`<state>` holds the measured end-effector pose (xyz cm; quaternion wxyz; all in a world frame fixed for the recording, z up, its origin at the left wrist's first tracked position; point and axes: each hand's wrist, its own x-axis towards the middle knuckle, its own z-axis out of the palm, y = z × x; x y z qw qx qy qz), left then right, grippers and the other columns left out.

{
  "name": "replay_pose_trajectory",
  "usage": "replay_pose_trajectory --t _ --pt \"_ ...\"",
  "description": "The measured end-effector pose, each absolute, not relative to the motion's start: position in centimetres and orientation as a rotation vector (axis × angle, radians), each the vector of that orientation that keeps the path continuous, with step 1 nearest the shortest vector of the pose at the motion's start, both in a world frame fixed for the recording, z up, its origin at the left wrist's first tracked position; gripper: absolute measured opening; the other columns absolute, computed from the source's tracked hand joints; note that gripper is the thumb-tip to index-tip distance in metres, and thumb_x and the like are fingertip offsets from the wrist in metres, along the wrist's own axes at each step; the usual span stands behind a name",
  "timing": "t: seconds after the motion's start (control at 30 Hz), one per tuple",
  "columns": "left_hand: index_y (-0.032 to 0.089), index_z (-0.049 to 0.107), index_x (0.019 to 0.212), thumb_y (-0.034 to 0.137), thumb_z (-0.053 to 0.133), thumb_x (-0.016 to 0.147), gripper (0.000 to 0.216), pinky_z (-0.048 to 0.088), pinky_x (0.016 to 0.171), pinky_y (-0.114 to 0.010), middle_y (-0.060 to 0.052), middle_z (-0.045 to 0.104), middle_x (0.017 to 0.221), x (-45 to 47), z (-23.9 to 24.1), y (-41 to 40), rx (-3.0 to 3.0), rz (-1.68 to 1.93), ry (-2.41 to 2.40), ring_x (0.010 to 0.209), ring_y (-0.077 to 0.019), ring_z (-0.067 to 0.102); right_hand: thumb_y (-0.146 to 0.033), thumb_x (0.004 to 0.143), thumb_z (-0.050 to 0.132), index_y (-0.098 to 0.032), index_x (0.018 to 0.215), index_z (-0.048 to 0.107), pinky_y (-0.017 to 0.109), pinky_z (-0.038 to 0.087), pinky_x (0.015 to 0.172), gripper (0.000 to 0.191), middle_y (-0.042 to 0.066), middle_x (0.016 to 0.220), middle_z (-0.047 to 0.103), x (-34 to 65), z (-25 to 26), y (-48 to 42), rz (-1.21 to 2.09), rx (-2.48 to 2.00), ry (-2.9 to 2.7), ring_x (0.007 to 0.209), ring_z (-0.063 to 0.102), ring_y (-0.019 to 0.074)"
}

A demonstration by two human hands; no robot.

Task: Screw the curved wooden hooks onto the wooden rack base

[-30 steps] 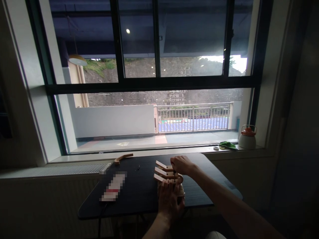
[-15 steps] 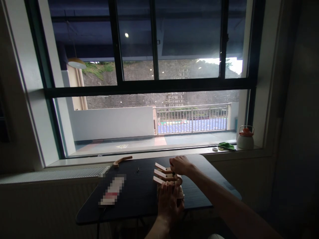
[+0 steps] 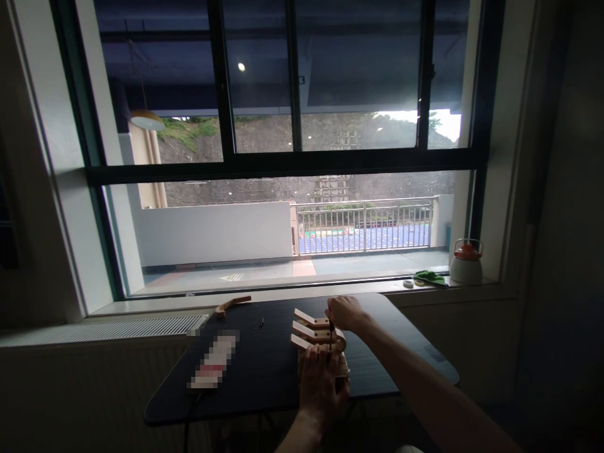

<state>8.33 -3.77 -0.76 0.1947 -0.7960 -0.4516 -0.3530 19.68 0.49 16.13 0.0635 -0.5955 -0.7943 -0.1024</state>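
Observation:
A pale wooden piece [image 3: 311, 330] with three pegs pointing left lies on the dark table [image 3: 264, 371], near its right half. My left hand [image 3: 321, 384] rests on the near end of the wooden piece, fingers closed over it. My right hand [image 3: 343, 313] hovers just above its far end, fingers pinched round a thin dark tool [image 3: 331, 336] that points straight down onto the wood.
A loose curved wooden peg [image 3: 232, 303] lies at the table's far left edge, a small dark screw [image 3: 262, 323] near it, and a blurred flat packet [image 3: 213, 361] to the left. An orange-lidded white jug [image 3: 466, 263] and green item [image 3: 428, 275] sit on the windowsill.
The view has tilted slightly upward. Both hands stay on the wooden piece; my right hand has shifted only a little over the tool.

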Motion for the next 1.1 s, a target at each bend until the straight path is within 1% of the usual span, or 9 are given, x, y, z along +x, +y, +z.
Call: replay_pose_trajectory --t 0.1,0.2,0.43,0.53,0.67,0.77,0.9,1.0,1.1 --pt "0.028 0.04 0.131 0.035 0.057 0.071 0.063 0.026 0.1 -0.05 -0.006 0.048 0.123 8.3 -0.9 -3.7 -2.226 -1.0 -1.251 0.116 -0.0318 0.037 -0.03 0.082 0.048 -0.019 0.091 0.066 0.027 0.043 0.067 0.023 0.009 0.091 0.068 20.2 16.6 0.1 -0.301 -1.746 -2.46 0.084 0.063 0.0224" --pt "0.027 0.042 0.13 0.038 0.057 0.07 0.062 0.026 0.099 -0.05 -0.007 0.049 0.122 8.3 -1.0 -3.6 -2.217 -1.003 -1.251 0.115 -0.0326 0.038 -0.029 0.083 0.046 -0.023 0.092 0.066 0.025 0.042 0.067 0.022 0.006 0.091 0.068 20.4 16.8 0.1 -0.271 -1.697 -2.514 0.084 0.063 0.0194" --pt "0.025 0.043 0.129 0.039 0.055 0.071 0.06 0.025 0.102 -0.048 -0.007 0.048 0.122 8.4 -0.6 -3.9 -2.21 -0.958 -1.26 0.115 -0.0303 0.037 -0.032 0.086 0.042 -0.014 0.092 0.067 0.027 0.042 0.069 0.031 0.015 0.094 0.067 20.6 16.5 0.7 -0.263 -1.781 -2.467 0.087 0.062 0.0225" --pt "0.026 0.043 0.129 0.038 0.054 0.072 0.06 0.026 0.101 -0.048 -0.007 0.049 0.121 8.4 -0.5 -4.0 -2.197 -0.964 -1.272 0.115 -0.0305 0.038 -0.033 0.085 0.043 -0.014 0.091 0.067 0.028 0.043 0.068 0.031 0.015 0.093 0.067 20.7 16.7 0.3 -0.274 -1.81 -2.456 0.086 0.062 0.023" --pt "0.026 0.042 0.13 0.038 0.055 0.071 0.062 0.026 0.1 -0.048 -0.007 0.049 0.121 8.4 -0.7 -3.9 -2.191 -0.977 -1.245 0.114 -0.0308 0.039 -0.032 0.08 0.05 -0.021 0.092 0.067 0.027 0.042 0.067 0.023 0.008 0.091 0.068 20.7 17.0 -0.2 -0.264 -1.734 -2.519 0.083 0.063 0.021" --pt "0.027 0.04 0.131 0.037 0.056 0.07 0.064 0.027 0.099 -0.049 -0.007 0.049 0.122 8.4 -0.6 -3.8 -2.218 -0.977 -1.244 0.114 -0.0314 0.039 -0.03 0.08 0.05 -0.025 0.094 0.066 0.024 0.041 0.066 0.022 0.005 0.092 0.068 20.6 16.7 0.0 -0.245 -1.671 -2.557 0.083 0.062 0.0186" --pt "0.028 0.042 0.13 0.037 0.057 0.07 0.063 0.026 0.098 -0.053 -0.008 0.049 0.121 8.4 -0.5 -3.9 -2.222 -0.973 -1.291 0.113 -0.0334 0.038 -0.032 0.083 0.047 -0.019 0.092 0.066 0.025 0.041 0.065 0.026 0.01 0.091 0.068 20.3 16.1 0.7 -0.241 -1.715 -2.523 0.083 0.062 0.0197" --pt "0.027 0.042 0.13 0.039 0.055 0.072 0.061 0.025 0.1 -0.051 -0.007 0.048 0.122 8.4 -0.6 -3.9 -2.225 -0.96 -1.28 0.114 -0.0317 0.038 -0.033 0.085 0.044 -0.015 0.092 0.066 0.027 0.042 0.064 0.03 0.014 0.092 0.067 20.3 16.0 1.0 -0.265 -1.766 -2.479 0.083 0.062 0.0225" --pt "0.026 0.042 0.13 0.04 0.053 0.074 0.059 0.024 0.101 -0.049 -0.007 0.047 0.123 8.4 -0.7 -3.9 -2.208 -0.958 -1.268 0.115 -0.0306 0.038 -0.035 0.083 0.045 -0.014 0.089 0.067 0.029 0.043 0.065 0.031 0.015 0.091 0.067 20.5 16.3 0.7 -0.287 -1.776 -2.472 0.083 0.063 0.0239"
